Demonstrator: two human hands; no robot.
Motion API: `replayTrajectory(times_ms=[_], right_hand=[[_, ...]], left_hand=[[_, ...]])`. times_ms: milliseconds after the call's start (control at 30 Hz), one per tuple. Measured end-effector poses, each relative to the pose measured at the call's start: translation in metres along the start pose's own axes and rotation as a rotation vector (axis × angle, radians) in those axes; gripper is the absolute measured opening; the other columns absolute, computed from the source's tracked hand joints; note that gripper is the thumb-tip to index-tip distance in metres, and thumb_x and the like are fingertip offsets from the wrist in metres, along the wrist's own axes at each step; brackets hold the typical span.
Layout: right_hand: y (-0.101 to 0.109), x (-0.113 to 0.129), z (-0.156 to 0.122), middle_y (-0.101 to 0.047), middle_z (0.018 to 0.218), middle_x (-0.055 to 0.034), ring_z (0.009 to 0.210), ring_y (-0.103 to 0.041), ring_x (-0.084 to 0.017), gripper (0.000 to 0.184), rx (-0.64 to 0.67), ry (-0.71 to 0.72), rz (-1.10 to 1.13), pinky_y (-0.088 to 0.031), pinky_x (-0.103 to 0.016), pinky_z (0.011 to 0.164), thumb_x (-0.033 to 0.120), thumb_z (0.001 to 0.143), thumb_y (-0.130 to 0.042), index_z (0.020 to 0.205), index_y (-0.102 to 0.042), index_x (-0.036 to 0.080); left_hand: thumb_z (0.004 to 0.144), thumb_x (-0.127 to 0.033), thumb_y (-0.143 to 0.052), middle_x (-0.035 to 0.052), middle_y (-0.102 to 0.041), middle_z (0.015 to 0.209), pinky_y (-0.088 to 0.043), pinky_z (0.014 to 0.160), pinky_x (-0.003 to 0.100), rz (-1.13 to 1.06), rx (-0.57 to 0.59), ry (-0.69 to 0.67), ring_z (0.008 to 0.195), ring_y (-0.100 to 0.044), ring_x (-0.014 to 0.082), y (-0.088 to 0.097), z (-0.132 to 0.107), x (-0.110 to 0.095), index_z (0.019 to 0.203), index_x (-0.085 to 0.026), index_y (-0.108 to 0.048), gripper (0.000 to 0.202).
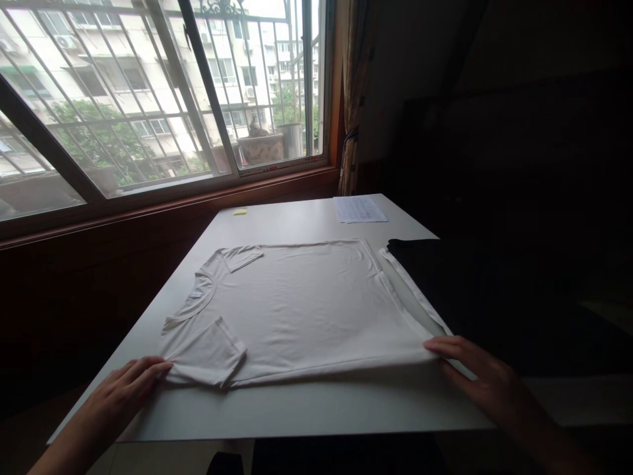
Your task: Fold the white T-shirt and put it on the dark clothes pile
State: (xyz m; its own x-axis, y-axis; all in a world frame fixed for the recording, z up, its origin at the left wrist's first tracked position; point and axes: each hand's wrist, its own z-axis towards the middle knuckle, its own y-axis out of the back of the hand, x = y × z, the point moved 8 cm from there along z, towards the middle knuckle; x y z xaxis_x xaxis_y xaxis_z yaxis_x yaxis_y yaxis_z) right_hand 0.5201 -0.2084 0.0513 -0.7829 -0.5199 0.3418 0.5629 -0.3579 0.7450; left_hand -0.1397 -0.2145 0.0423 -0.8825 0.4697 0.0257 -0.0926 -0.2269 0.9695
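Between your hands in the head view, the white T-shirt [306, 303] lies spread on the table [316, 417]. Your right hand [487, 376] pinches the near hem corner; your left hand [121, 390] touches the near shoulder, but whether it grips cannot be told. Use light, even tension to straighten the near side without stretching it. Mind the table's edge just on your side of both hands. Dark cloth [489, 290] beyond your right hand limits room there; bare tabletop shows past the shirt's far side.

Shirt [306, 303] on the counter [346, 409], mid-frame; papers [360, 209] behind it, upper centre; cloth [494, 297] at right; window [163, 99], upper left.
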Motion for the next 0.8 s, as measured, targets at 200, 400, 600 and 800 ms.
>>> replayTrajectory(times_ms=[200,400,600,800], right_hand=[[-0.002,0.000,-0.004,-0.074,0.115,0.0002,0.104,-0.073,-0.022,0.026,0.000,0.000,-0.005,-0.060,-0.035,0.096,0.029,0.097,-0.059,0.119,-0.070,0.034],[0.000,0.005,-0.002,-0.073,0.114,0.0003,0.103,-0.073,-0.022,0.024,-0.017,-0.002,-0.005,-0.059,-0.035,0.094,0.028,0.096,-0.060,0.117,-0.070,0.034],[0.002,0.004,0.000,-0.074,0.111,0.0000,0.101,-0.073,-0.022,0.021,-0.031,-0.012,-0.013,-0.059,-0.034,0.093,0.029,0.095,-0.060,0.113,-0.071,0.033],[-0.001,0.004,-0.002,-0.072,0.113,0.0000,0.104,-0.072,-0.020,0.023,-0.017,0.005,-0.031,-0.057,-0.033,0.095,0.027,0.097,-0.059,0.116,-0.069,0.033]], left_hand=[[0.105,-0.039,-0.044,0.0033,-0.074,0.113,-0.058,0.082,0.031,0.107,-0.125,-0.065,0.095,-0.073,0.0210,0.013,0.004,-0.020,0.115,-0.029,-0.073,0.032],[0.101,-0.045,-0.057,0.0024,-0.073,0.116,-0.056,0.089,0.032,0.118,-0.122,-0.039,0.099,-0.071,0.0205,0.002,-0.004,-0.021,0.116,-0.030,-0.072,0.026],[0.103,-0.045,-0.048,0.0052,-0.073,0.115,-0.053,0.086,0.036,0.242,-0.078,-0.002,0.101,-0.068,0.0248,0.004,0.011,-0.031,0.117,-0.028,-0.072,0.032],[0.099,-0.022,-0.046,0.0051,-0.064,0.137,-0.048,0.100,0.039,0.221,-0.002,-0.030,0.119,-0.061,0.0258,-0.004,0.016,-0.031,0.139,-0.030,-0.060,0.043]])
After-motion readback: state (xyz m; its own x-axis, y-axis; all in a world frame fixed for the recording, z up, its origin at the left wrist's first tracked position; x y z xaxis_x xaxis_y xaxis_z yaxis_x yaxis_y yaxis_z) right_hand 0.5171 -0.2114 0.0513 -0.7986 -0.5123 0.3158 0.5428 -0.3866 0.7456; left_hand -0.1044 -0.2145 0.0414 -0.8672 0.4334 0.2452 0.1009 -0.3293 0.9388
